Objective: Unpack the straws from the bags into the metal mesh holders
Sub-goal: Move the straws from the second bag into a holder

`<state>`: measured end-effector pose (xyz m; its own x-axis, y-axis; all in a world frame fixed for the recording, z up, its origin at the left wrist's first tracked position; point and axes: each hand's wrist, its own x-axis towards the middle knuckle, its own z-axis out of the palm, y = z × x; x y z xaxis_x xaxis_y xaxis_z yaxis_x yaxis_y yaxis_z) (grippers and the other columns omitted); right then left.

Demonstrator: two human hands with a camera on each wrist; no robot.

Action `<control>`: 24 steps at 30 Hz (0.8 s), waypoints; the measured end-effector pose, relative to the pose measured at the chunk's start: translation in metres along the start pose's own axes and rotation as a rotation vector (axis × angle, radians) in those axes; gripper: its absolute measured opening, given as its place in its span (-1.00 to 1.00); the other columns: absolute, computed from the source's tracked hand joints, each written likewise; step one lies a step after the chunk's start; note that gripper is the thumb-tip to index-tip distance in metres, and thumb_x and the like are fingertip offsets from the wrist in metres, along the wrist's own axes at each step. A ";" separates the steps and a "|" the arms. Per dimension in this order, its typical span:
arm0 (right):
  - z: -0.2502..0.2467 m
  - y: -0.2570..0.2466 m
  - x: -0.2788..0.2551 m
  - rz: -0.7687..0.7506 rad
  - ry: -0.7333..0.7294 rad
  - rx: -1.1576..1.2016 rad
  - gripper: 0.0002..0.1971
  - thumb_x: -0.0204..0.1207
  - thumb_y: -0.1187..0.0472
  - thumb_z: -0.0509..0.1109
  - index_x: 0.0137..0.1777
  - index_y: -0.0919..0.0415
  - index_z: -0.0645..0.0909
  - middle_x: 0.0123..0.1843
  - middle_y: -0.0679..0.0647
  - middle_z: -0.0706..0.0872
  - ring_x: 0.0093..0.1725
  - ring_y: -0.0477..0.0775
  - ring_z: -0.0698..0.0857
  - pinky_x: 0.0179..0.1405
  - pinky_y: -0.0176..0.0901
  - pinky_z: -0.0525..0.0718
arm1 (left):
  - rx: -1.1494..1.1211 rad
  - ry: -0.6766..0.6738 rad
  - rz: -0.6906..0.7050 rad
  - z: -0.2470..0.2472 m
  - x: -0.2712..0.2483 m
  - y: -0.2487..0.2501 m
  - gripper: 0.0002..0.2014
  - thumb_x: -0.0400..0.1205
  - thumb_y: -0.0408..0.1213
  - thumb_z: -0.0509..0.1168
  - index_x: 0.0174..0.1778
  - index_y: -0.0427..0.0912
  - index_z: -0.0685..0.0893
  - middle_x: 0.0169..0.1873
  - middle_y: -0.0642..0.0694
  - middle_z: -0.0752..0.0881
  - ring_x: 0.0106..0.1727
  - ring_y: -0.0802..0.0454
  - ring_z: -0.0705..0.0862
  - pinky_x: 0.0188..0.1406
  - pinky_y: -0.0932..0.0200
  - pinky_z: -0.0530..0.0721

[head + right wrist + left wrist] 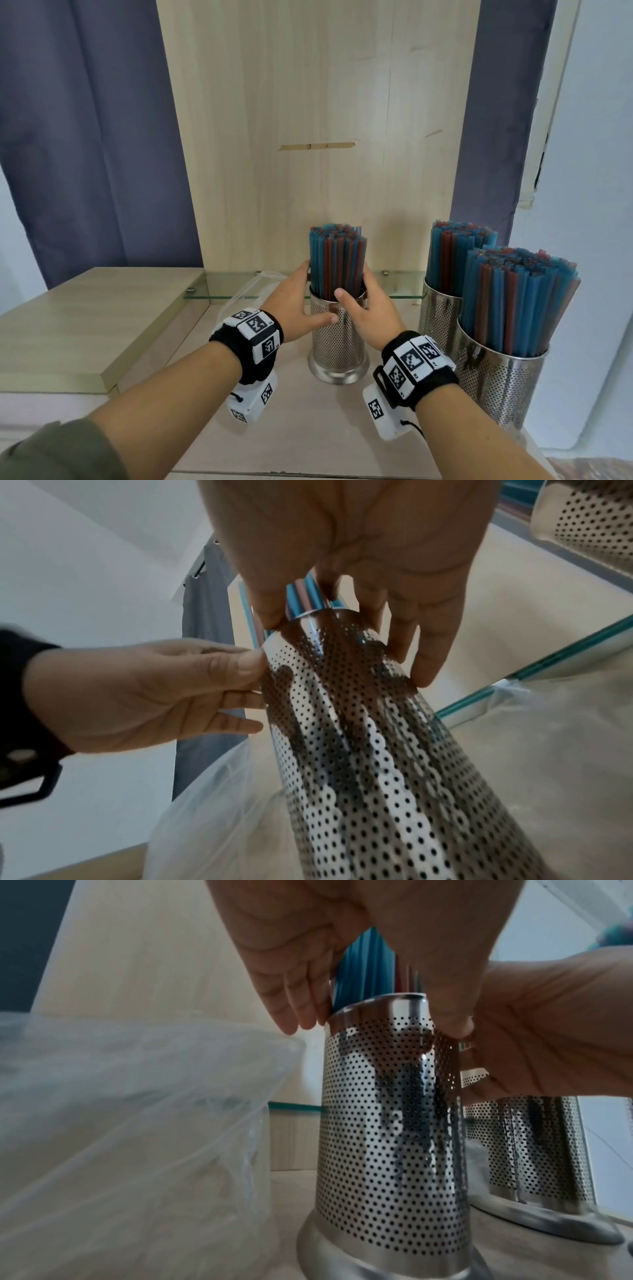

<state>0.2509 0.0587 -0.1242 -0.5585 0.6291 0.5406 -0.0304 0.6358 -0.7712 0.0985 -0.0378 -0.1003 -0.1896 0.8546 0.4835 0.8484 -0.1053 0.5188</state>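
Observation:
A bundle of blue and red straws (337, 260) stands upright in the middle perforated metal holder (337, 342) on the wooden counter. My left hand (308, 298) cups the bundle's left side at the rim, its thumb lying on the holder's front wall. My right hand (356, 287) cups the right side, thumb on the straws at the front. In the left wrist view, straight fingers (301, 1010) touch the rim of the holder (387, 1123) beside the straws (363, 969). The right wrist view shows straight fingers (424, 642) lying along the holder (377, 750).
Two more metal holders (442, 318) (500, 387) packed with straws stand at the right. An empty clear plastic bag (246, 291) lies left of the middle holder, behind my left wrist. A glass shelf edge (219, 287) and a wooden back panel (308, 137) are behind.

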 end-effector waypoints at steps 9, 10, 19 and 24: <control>0.012 0.006 -0.018 -0.019 -0.070 -0.095 -0.37 0.67 0.22 0.30 0.69 -0.08 0.17 0.48 -0.13 0.56 0.47 -0.23 0.52 0.50 -0.15 0.52 | 0.063 0.016 -0.096 -0.013 -0.003 -0.014 -0.05 0.30 0.08 0.58 0.58 0.00 0.31 0.44 0.03 0.55 0.48 0.09 0.48 0.50 -0.13 0.47; 0.013 0.007 -0.022 0.011 -0.084 -0.094 -0.38 0.68 0.21 0.29 0.69 -0.07 0.18 0.48 -0.12 0.57 0.46 -0.21 0.53 0.51 -0.09 0.53 | 0.057 0.030 -0.107 -0.011 -0.006 -0.014 -0.10 0.33 0.06 0.57 0.57 -0.01 0.34 0.43 0.02 0.56 0.47 0.07 0.49 0.48 -0.14 0.47; 0.005 -0.013 -0.029 0.233 -0.153 -0.108 -0.37 0.68 0.22 0.37 0.68 -0.07 0.24 0.57 0.07 0.53 0.15 -0.01 0.74 0.26 -0.13 0.68 | -0.110 0.180 -0.139 -0.004 -0.025 -0.006 -0.39 0.42 0.13 0.53 0.32 0.00 0.51 0.11 0.22 0.64 0.08 0.41 0.59 0.07 0.43 0.56; -0.015 -0.055 -0.058 0.121 -0.065 -0.254 -0.33 0.68 0.13 0.34 0.71 -0.16 0.13 0.51 -0.15 0.46 0.42 -0.11 0.51 0.36 -0.13 0.53 | -0.121 0.217 -0.149 0.001 -0.028 -0.010 -0.21 0.31 0.07 0.64 0.41 0.00 0.44 0.13 0.25 0.58 0.11 0.34 0.56 0.02 0.59 0.45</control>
<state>0.2972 -0.0059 -0.1086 -0.5977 0.6826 0.4205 0.2439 0.6544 -0.7157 0.0956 -0.0602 -0.1200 -0.4202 0.7379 0.5282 0.7405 -0.0576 0.6696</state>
